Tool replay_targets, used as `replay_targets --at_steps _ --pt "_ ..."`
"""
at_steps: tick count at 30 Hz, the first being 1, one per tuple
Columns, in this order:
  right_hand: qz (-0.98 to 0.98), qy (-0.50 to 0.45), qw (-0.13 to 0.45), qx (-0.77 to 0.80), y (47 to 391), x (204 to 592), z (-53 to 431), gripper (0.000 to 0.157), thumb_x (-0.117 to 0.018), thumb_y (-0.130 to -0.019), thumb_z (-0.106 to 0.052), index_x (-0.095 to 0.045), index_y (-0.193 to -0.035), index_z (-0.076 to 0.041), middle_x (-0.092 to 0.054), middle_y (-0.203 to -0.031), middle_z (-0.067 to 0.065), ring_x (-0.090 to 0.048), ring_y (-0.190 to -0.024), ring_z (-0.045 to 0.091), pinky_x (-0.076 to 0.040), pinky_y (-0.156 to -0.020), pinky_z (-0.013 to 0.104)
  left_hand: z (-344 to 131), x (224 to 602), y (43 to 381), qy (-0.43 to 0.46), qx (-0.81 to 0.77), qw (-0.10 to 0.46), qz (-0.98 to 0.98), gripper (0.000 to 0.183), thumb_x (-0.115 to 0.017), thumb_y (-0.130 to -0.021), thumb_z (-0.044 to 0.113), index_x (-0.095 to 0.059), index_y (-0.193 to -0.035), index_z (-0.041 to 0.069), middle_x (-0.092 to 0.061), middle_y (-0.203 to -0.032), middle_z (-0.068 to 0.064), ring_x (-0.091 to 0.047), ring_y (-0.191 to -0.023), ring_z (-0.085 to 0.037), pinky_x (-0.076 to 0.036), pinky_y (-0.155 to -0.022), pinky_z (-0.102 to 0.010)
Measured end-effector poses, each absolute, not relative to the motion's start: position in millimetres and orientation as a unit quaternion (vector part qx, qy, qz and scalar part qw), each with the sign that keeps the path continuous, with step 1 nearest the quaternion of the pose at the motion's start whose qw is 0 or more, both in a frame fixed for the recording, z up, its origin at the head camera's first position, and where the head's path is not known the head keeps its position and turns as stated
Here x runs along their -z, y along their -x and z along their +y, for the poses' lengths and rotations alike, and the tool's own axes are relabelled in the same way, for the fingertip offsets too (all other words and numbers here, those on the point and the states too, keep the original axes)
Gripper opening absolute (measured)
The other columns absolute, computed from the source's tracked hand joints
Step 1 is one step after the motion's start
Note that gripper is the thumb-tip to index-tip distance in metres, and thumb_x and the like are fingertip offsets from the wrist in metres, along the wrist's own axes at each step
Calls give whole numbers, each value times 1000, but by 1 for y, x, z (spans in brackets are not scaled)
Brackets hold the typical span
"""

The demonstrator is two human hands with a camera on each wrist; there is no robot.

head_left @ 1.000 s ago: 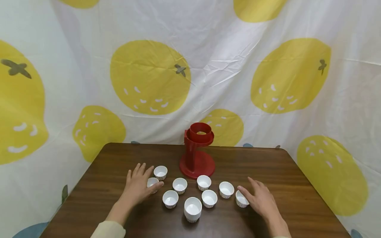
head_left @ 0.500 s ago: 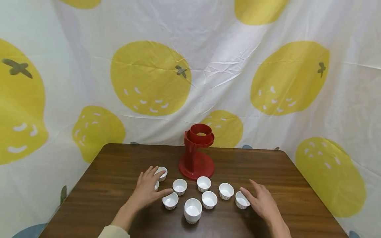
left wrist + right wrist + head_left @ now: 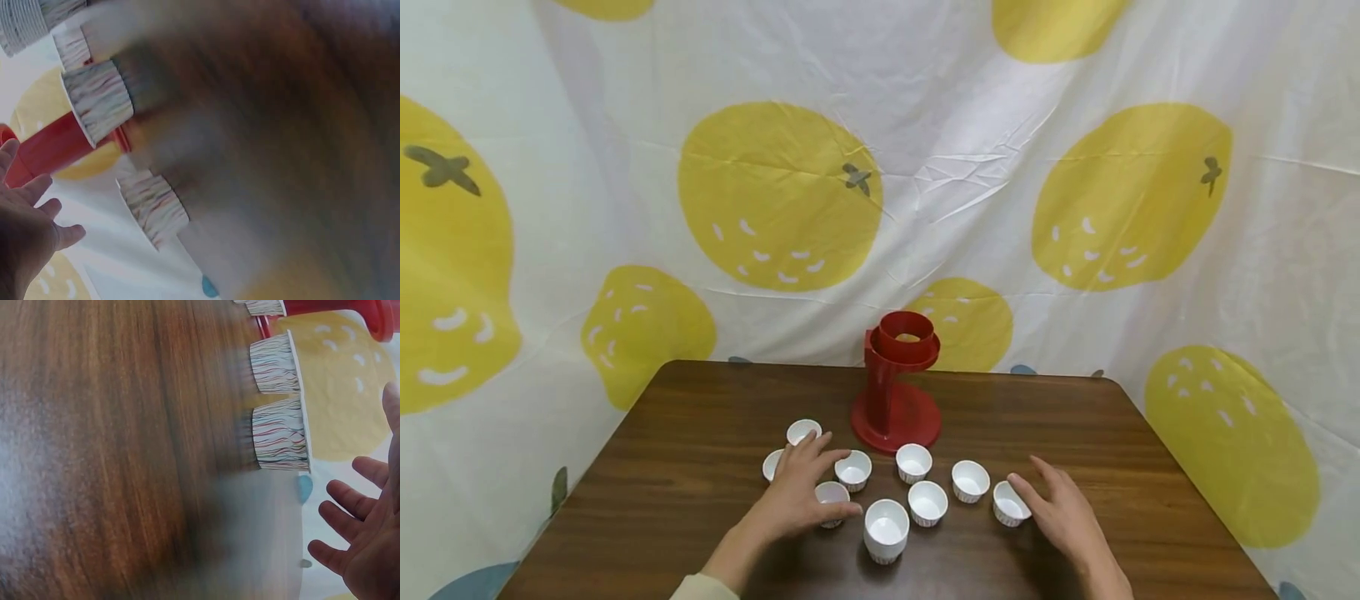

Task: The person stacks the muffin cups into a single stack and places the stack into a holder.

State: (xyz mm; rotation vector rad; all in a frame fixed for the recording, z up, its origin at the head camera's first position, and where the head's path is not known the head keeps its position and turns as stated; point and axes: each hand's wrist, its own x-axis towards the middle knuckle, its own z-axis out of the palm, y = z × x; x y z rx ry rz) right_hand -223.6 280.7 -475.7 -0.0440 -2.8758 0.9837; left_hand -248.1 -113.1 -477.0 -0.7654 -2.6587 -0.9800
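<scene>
Several cups (image 3: 928, 503) stand between the table's (image 3: 1075, 425) side edges. Left hand (image 3: 797, 490), right hand (image 3: 1063, 517): fingers apart. Grip cups lightly; avoid tipping.

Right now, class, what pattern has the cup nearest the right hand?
Wavy lines on white, some reddish; the cup shows best in the right wrist view.

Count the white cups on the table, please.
9 tops show: four left-side cups near the left hand; front-centre cup, apparently stacked; four right-side cups, outermost beside the right hand. Stacking may hide more.
</scene>
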Motion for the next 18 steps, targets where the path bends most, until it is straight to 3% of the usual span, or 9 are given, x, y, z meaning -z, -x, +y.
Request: replay_targets --at_steps 18 --pt "-944 17 59 -325 220 479 283 73 -53 -99 -52 -44 -143 4 -44 -141 35 -39 -132 51 -30 -107 62 -90 494 235 313 257 88 -910 76 -85 -63 59 -66 -124 17 -45 -147 -19 -27 -142 -44 -17 -107 -74"
